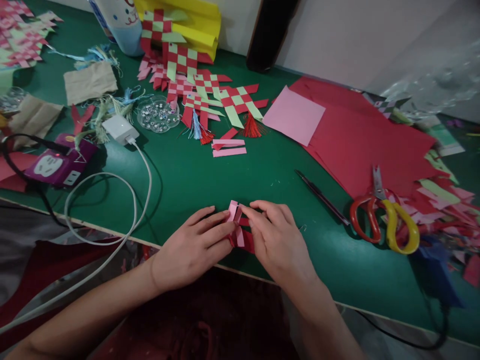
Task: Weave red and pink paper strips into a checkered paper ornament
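Near the table's front edge, both hands are on a small piece of woven paper strips (240, 236), pink over red. My left hand (200, 242) presses on its left side with the fingers closed together. My right hand (279, 237) pinches the upper right of the paper strips between thumb and index finger. A pink strip end sticks up between the hands, and the fingers hide part of the weave. Beyond the hands lie loose pink strips (229, 152). To the right of my right hand rests a dark craft knife (321, 196).
Scissors (378, 192) with red and yellow handles lie at right by red paper sheets (367, 130) and a pink square (294, 115). Woven paper fish (240, 102) and a dish of googly eyes (158, 114) stand behind. A white cable (150, 185) and purple power strip (62, 162) occupy the left.
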The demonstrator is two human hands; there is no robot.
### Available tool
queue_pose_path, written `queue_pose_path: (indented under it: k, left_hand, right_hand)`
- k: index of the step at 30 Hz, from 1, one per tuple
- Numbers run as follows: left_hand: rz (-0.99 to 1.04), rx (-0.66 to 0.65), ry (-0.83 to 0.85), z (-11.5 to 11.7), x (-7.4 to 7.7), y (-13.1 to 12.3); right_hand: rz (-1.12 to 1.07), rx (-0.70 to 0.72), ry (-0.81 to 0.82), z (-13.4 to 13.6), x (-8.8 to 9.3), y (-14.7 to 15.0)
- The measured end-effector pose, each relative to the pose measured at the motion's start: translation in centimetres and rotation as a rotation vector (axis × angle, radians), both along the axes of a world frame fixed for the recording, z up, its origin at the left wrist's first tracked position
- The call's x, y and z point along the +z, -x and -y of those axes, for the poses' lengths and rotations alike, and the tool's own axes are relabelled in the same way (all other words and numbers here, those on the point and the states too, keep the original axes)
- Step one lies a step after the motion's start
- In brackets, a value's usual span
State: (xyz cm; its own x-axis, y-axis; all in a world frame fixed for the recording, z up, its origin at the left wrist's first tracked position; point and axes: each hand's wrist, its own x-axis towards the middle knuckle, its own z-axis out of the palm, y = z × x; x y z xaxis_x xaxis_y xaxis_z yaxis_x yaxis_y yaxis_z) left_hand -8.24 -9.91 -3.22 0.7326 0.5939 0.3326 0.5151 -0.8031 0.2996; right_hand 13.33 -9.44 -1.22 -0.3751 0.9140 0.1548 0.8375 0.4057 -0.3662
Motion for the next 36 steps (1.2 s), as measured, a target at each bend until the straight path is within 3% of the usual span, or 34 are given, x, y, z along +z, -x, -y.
queue_pose_path:
  k: [5,11,19,24,36]
  left_hand:
    - [0.002,0.051,0.007,0.1,0.5,-0.2]
    - [0.002,0.037,0.010,0.1,0.3,-0.1]
    - [-0.036,0.000,0.041,0.2,-0.3,0.1]
    - [-0.033,0.007,0.031,0.2,-0.3,0.1]
    - [-0.009,0.049,0.000,0.2,0.2,-0.2]
  right_hand:
    - [-0.063,-0.013,0.006,-0.1,0.0,-0.8]
    - [-0.148,-0.130,-0.078,0.1,0.7,-1.6]
    - [-0.242,-0.079,-0.118,0.6,1.3,-1.3]
    - [-0.127,0.039,-0.056,0.1,1.0,-0.6]
    - [-0.132,-0.048,0.060,-1.3,0.5,1.0]
